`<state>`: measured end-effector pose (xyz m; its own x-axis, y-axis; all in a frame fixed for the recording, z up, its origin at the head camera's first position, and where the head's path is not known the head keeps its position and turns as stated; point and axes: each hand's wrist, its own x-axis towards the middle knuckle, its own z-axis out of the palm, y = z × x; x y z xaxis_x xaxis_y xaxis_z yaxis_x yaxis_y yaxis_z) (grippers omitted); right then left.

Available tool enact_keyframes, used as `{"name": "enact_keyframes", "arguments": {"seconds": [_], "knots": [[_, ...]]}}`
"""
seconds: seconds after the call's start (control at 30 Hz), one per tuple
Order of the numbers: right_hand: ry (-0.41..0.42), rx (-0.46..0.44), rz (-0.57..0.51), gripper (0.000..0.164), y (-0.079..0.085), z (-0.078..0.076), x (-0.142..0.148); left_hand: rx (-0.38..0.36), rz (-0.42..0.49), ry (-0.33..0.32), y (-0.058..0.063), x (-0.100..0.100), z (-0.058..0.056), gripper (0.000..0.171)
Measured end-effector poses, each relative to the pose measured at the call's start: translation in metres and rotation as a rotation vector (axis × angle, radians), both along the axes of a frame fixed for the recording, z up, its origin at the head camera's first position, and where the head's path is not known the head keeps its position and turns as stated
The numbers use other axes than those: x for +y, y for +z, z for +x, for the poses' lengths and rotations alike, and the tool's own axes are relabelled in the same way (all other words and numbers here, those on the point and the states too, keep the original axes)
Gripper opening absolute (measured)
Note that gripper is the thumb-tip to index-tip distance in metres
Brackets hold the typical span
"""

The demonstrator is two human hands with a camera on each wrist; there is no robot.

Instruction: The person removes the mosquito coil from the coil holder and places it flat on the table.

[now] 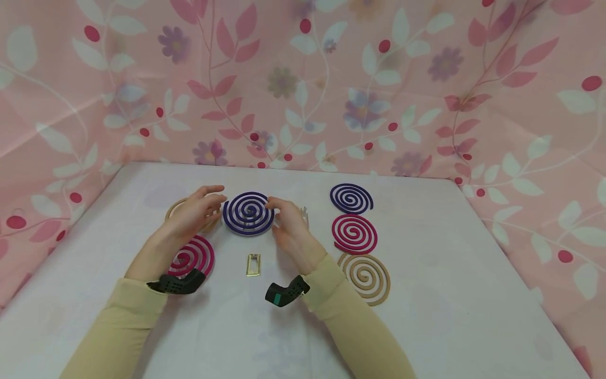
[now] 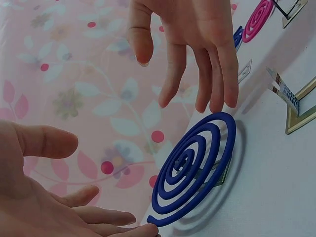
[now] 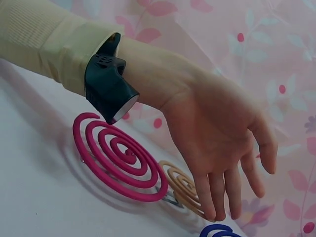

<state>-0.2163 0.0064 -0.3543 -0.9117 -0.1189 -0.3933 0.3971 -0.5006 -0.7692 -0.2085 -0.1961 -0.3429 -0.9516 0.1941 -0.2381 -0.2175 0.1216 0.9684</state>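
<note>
Blue coil [image 1: 251, 210] lies left of middle near the table's [image 1: 454, 316] far edge. It is round, equally long each way, its tail pointing far. Left hand [image 1: 191, 213] and right hand [image 1: 291, 225] hang beside it, fingers loose, perhaps touching. Altogether: two blue, two pink coils [image 1: 352, 230], two tan coils [image 1: 363, 276].

From above the near side, the head view looks forward and down over the white table [image 1: 450, 316] to the patterned cloth [image 1: 284, 89] beyond. Much closer in, the left wrist view faces right toward the right hand [image 2: 197, 34], the right wrist view left toward the left hand [image 3: 215, 128]; both include the blue coil [image 2: 182, 162].
</note>
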Motion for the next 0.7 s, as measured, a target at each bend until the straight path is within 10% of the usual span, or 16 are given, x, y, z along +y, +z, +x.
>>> {"name": "enact_keyframes", "arguments": {"seconds": [0.23, 0.47, 0.7], "knots": [[0.021, -0.049, -0.036, 0.057, -0.006, -0.003, 0.001, 0.001, -0.009, -0.012, -0.002, -0.001, 0.0, 0.065], [0.006, -0.074, -0.068, 0.045, -0.045, -0.032, -0.001, 0.002, -0.019, -0.014, -0.006, 0.0, -0.002, 0.064], [-0.026, -0.149, -0.133, 0.045, -0.027, -0.02, 0.002, 0.002, -0.034, 0.003, -0.005, 0.0, -0.002, 0.064]]}}
